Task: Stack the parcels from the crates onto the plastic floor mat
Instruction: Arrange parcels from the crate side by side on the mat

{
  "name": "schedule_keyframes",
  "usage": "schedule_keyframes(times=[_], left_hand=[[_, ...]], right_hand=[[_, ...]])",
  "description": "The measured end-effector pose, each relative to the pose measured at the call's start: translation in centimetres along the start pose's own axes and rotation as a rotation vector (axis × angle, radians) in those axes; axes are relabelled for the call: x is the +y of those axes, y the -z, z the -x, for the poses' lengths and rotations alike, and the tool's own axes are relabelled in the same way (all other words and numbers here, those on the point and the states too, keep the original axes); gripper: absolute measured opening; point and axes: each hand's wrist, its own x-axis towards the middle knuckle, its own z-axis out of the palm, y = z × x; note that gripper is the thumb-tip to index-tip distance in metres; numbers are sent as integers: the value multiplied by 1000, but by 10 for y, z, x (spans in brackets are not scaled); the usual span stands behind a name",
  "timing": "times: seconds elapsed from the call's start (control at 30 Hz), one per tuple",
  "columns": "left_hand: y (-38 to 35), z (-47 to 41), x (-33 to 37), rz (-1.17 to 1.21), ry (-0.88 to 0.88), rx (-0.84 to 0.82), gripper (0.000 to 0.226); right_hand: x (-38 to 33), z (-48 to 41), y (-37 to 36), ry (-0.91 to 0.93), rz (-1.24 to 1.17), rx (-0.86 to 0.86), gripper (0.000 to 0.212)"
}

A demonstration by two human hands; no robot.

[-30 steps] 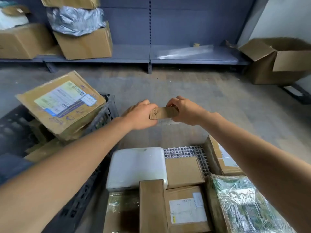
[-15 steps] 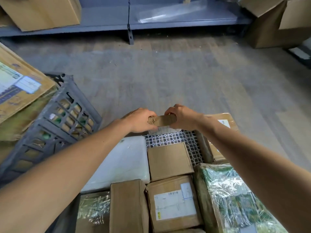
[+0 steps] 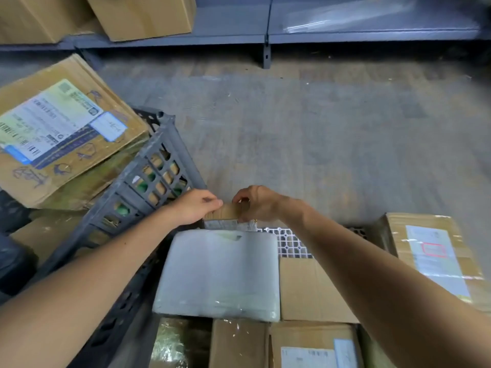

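Observation:
A small brown cardboard parcel stands on its edge at the far end of the white lattice floor mat. My left hand grips its left end and my right hand grips its right end. Right behind it on the mat lies a white padded parcel. Brown boxes and a labelled box also lie on the mat. The dark plastic crate at the left holds more parcels, with a large labelled carton on top.
A grey low shelf runs along the back with cardboard boxes and a clear plastic sheet on it. Bare grey floor lies between the shelf and the mat. More wrapped parcels sit at the bottom edge.
Both hands have lowered the small brown parcel down to the mat's far edge, beside the crate. The camera has tilted down and swung left.

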Motion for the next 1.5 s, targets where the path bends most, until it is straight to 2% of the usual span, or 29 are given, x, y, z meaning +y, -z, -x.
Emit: schedule_keyframes(times=[0.13,0.3,0.47,0.6,0.77,0.9,1.07,1.13,1.23,1.37,1.5], left_hand=[[-6,6,-32,166,145,-8,38],[-9,8,-51,381,284,-59,52],[-2,8,-59,488,382,-139,70],[0,6,-62,464,351,-210,70],[-4,0,-72,374,278,-203,66],[-2,-3,-73,299,256,-173,69],[31,-12,-92,381,295,-144,76],[40,-13,-105,394,316,-135,80],[36,-11,-111,400,323,-144,80],[16,-4,-96,442,331,-215,79],[1,-5,-90,508,366,-201,89]], right_hand=[[-13,-19,-19,23,-55,-60,55],[-15,-26,-29,43,-85,-43,50],[-9,-28,-35,40,-300,-75,35],[-11,-30,-40,-10,-328,-91,34],[-18,-30,-40,-55,-257,-158,45],[-23,-32,-37,-66,-215,-171,40],[-23,-33,-41,-106,-276,-152,19],[-27,-31,-42,-142,-315,-157,20],[-30,-28,-41,-167,-315,-174,39],[-34,-25,-43,-266,-317,-210,28],[-33,-23,-48,-323,-319,-199,35]])
